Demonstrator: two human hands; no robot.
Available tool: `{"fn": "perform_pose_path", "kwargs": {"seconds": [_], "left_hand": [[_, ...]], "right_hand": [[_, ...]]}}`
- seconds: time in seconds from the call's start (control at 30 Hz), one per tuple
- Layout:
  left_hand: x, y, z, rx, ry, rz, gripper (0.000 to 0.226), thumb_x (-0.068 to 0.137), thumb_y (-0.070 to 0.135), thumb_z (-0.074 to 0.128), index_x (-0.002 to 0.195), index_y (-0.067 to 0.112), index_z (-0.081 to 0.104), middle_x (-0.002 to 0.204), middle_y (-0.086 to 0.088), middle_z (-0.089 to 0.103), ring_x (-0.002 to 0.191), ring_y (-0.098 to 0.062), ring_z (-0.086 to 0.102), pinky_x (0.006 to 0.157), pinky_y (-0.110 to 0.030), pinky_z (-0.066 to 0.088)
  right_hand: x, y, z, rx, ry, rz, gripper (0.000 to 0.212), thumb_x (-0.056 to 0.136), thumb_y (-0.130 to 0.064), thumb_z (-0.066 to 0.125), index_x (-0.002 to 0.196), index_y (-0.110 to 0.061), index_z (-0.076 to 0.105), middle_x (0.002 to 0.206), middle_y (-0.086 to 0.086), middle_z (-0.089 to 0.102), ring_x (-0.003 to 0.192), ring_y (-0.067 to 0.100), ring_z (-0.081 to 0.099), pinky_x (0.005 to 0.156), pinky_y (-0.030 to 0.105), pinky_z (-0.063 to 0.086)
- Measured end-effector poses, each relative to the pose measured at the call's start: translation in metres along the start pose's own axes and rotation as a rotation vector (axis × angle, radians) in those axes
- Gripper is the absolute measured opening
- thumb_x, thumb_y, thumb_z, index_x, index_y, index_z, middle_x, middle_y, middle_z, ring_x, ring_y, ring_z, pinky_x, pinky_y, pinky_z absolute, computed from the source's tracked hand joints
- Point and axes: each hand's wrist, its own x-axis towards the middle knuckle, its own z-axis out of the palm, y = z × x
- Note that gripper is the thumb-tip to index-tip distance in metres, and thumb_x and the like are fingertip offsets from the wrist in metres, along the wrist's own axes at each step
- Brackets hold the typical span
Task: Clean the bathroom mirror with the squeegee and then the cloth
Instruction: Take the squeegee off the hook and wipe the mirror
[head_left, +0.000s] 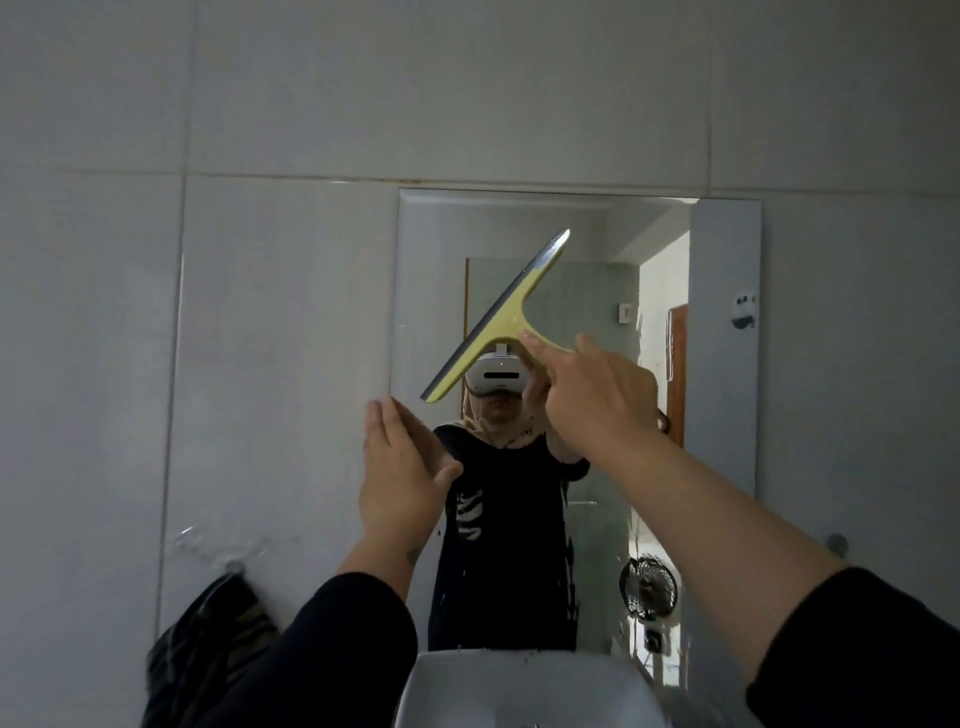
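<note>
Pale tiled wall (291, 104), white sink (519, 686) below.

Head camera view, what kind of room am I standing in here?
Most likely a bathroom. A wall mirror hangs on pale tiled walls just above a white sink, and the right hand holds a yellow squeegee up to the glass.
</note>
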Motion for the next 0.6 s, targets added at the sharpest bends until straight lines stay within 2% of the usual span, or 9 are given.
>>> {"fn": "perform_pose_path", "kwargs": {"seconds": [0.1,0.23,0.33,0.37,0.47,0.6], "left_hand": [[0.000,0.002,-0.001,0.027,0.003,-0.005,0.112,0.078,0.037,0.074,0.151,0.013,-0.008,0.160,-0.001,-0.009,0.147,-0.020,0.002,0.112,-0.038,0.027],[0.000,0.004,-0.002,0.037,-0.006,-0.025,0.111,0.078,0.036,0.074,0.151,0.013,-0.007,0.160,-0.001,-0.010,0.147,-0.019,0.001,0.112,-0.038,0.026],[0.000,0.004,-0.002,0.037,-0.002,-0.030,0.110,0.078,0.034,0.074,0.151,0.012,-0.006,0.160,-0.001,-0.010,0.147,-0.018,0.001,0.112,-0.038,0.027],[0.000,0.003,-0.002,0.038,-0.001,-0.030,0.110,0.078,0.034,0.074,0.151,0.012,-0.005,0.160,-0.001,-0.010,0.147,-0.018,0.002,0.111,-0.038,0.027],[0.001,0.002,-0.001,0.041,-0.004,-0.033,0.109,0.079,0.034,0.074,0.150,0.012,-0.005,0.161,-0.001,-0.010,0.147,-0.018,0.002,0.111,-0.040,0.027],[0.002,0.001,0.001,0.044,-0.011,-0.045,0.111,0.079,0.034,0.075,0.150,0.015,-0.007,0.160,0.001,-0.011,0.147,-0.018,0.001,0.112,-0.041,0.025]], "right_hand": [[-0.006,0.021,-0.004,-0.002,0.027,0.032,0.053,0.098,-0.024,0.031,0.141,-0.055,0.025,0.107,0.008,0.053,0.086,0.031,0.058,0.067,0.035,0.042],[-0.014,0.046,-0.005,-0.008,0.012,0.117,0.055,0.099,-0.022,0.031,0.140,-0.057,0.023,0.104,0.008,0.050,0.079,0.028,0.053,0.064,0.034,0.038],[-0.016,0.065,-0.003,-0.017,0.014,0.180,0.059,0.097,-0.019,0.033,0.139,-0.060,0.021,0.115,0.010,0.049,0.072,0.025,0.047,0.063,0.035,0.043],[-0.017,0.072,-0.002,-0.015,0.018,0.199,0.058,0.098,-0.021,0.033,0.138,-0.061,0.021,0.115,0.010,0.049,0.072,0.026,0.048,0.064,0.035,0.043],[-0.024,0.088,-0.004,0.003,0.012,0.259,0.054,0.099,-0.026,0.029,0.138,-0.062,0.019,0.098,0.006,0.048,0.077,0.027,0.050,0.065,0.034,0.038],[-0.035,0.104,-0.005,0.056,0.015,0.370,0.050,0.100,-0.029,0.029,0.139,-0.058,0.023,0.097,0.006,0.048,0.079,0.027,0.048,0.066,0.033,0.034]]}}
